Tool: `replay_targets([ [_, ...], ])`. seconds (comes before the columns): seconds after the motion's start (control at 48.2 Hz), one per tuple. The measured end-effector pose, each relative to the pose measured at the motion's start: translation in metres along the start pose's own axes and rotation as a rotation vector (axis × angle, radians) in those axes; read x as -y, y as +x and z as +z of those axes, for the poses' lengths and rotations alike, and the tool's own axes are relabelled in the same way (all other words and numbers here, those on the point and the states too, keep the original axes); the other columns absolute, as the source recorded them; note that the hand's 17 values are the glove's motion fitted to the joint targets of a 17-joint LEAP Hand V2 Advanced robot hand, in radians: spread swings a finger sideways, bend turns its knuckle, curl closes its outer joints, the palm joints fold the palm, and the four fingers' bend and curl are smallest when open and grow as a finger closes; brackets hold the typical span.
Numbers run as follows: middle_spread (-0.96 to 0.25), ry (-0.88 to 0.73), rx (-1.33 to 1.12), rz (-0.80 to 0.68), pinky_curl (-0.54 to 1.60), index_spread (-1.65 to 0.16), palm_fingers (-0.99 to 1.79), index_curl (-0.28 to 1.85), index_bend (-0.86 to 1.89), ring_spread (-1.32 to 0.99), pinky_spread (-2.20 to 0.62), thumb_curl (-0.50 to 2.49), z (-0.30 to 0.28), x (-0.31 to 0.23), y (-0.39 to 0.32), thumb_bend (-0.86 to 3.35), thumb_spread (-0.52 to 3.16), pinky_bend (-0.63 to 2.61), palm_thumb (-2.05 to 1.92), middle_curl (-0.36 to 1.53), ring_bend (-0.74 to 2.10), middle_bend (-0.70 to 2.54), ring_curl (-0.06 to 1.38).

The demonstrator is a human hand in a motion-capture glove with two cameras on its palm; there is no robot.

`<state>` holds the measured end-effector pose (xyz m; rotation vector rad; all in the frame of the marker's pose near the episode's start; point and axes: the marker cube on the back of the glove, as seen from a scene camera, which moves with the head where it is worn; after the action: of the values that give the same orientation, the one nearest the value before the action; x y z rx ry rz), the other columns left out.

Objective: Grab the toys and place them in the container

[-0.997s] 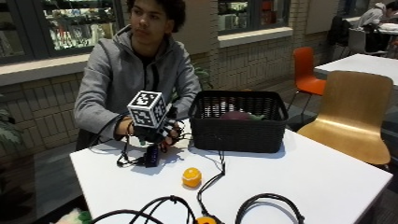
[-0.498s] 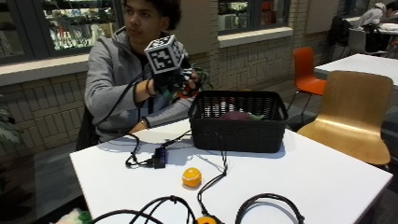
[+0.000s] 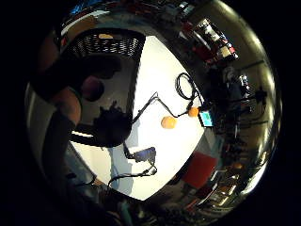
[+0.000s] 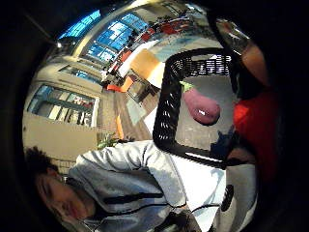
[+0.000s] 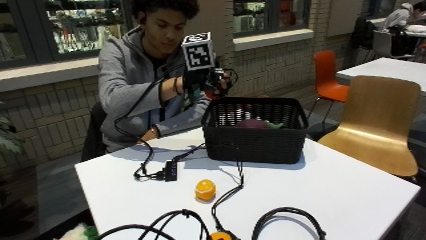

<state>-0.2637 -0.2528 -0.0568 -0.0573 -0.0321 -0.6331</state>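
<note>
Gloved right hand (image 5: 212, 82) holds a red toy (image 4: 253, 128) above the black basket (image 5: 253, 142).

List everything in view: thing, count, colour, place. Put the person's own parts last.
Basket: one, black, on the white table's far side.
Purple toy: one, purple-pink, lying inside the basket.
Orange toy: one, orange-yellow, on the table in front of the basket.
Red toy: one, red, held in the hand above the basket's rim.
Table: one, white, bearing the basket and cables.
Cables: several, black, looped at the table's near edge.
Wooden chair: one, tan, beside the table.
Orange chair: one, behind the basket.
Right hand: black glove, raised over the basket's back corner, fingers curled round the red toy.
</note>
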Motion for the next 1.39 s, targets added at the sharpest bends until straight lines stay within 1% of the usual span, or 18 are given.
replay_targets([
  [0.311, -0.37, -0.033, 0.025, -0.030, 0.59, -0.28, 0.39, 0.95, 0.50, -0.37, -0.36, 0.97, 0.016, 0.000, -0.016, 0.09, 0.70, 1.34, 0.84, 1.16, 1.30, 0.60, 0.73],
  [0.436, -0.37, -0.067, 0.095, -0.035, 0.58, -0.28, 0.35, 0.96, 0.46, -0.36, -0.35, 0.97, 0.018, 0.001, -0.009, 0.08, 0.72, 1.35, 0.83, 1.16, 1.28, 0.57, 0.73],
  [0.54, -0.35, -0.110, 0.173, -0.050, 0.58, -0.28, 0.29, 0.93, 0.33, -0.34, -0.33, 0.92, 0.022, -0.001, -0.004, 0.06, 0.90, 1.37, 0.77, 1.12, 1.26, 0.52, 0.71],
  [0.623, -0.32, -0.120, 0.189, -0.054, 0.57, -0.28, 0.12, 0.88, 0.24, -0.30, -0.30, 0.85, 0.024, -0.002, -0.002, 0.02, 1.09, 1.35, 0.65, 1.08, 1.17, 0.46, 0.69],
  [0.644, -0.29, -0.118, 0.189, -0.054, 0.58, -0.29, -0.06, 0.86, 0.20, -0.28, -0.27, 0.82, 0.025, -0.002, -0.001, -0.01, 1.12, 1.37, 0.61, 1.05, 1.06, 0.40, 0.66],
  [0.706, -0.24, -0.111, 0.194, -0.047, 0.56, -0.31, -0.18, 0.82, 0.18, -0.24, -0.20, 0.76, 0.025, -0.003, 0.001, -0.03, 1.20, 1.38, 0.53, 1.00, 0.90, 0.32, 0.62],
  [0.789, -0.19, -0.108, 0.204, -0.038, 0.52, -0.32, -0.16, 0.75, 0.15, -0.21, -0.13, 0.69, 0.024, -0.006, 0.003, -0.03, 1.28, 1.33, 0.46, 0.94, 0.74, 0.26, 0.56],
  [0.914, -0.12, -0.111, 0.191, -0.017, 0.48, -0.33, -0.11, 0.68, 0.13, -0.17, -0.07, 0.61, 0.021, -0.012, 0.011, -0.01, 1.37, 1.28, 0.42, 0.88, 0.64, 0.21, 0.50],
  [1.059, -0.06, -0.082, 0.090, 0.088, 0.44, -0.33, -0.08, 0.60, 0.13, -0.15, -0.03, 0.55, 0.007, -0.029, 0.048, 0.00, 1.43, 1.21, 0.40, 0.81, 0.59, 0.19, 0.47],
  [1.121, -0.05, -0.060, 0.043, 0.181, 0.43, -0.33, -0.07, 0.58, 0.13, -0.15, -0.03, 0.53, -0.001, -0.039, 0.081, 0.00, 1.46, 1.19, 0.40, 0.79, 0.57, 0.19, 0.46],
  [1.183, -0.03, -0.076, 0.002, 0.289, 0.41, -0.33, -0.05, 0.56, 0.13, -0.14, -0.02, 0.51, -0.001, -0.050, 0.125, 0.00, 1.47, 1.17, 0.39, 0.77, 0.56, 0.19, 0.45],
  [1.246, -0.02, -0.120, -0.017, 0.381, 0.41, -0.33, -0.05, 0.53, 0.14, -0.14, -0.01, 0.49, 0.011, -0.061, 0.164, -0.01, 1.48, 1.16, 0.38, 0.75, 0.56, 0.19, 0.45],
  [1.391, 0.00, -0.162, 0.075, 0.543, 0.39, -0.33, -0.03, 0.49, 0.14, -0.13, -0.01, 0.46, 0.057, -0.076, 0.221, 0.00, 1.51, 1.15, 0.39, 0.71, 0.54, 0.18, 0.44],
])
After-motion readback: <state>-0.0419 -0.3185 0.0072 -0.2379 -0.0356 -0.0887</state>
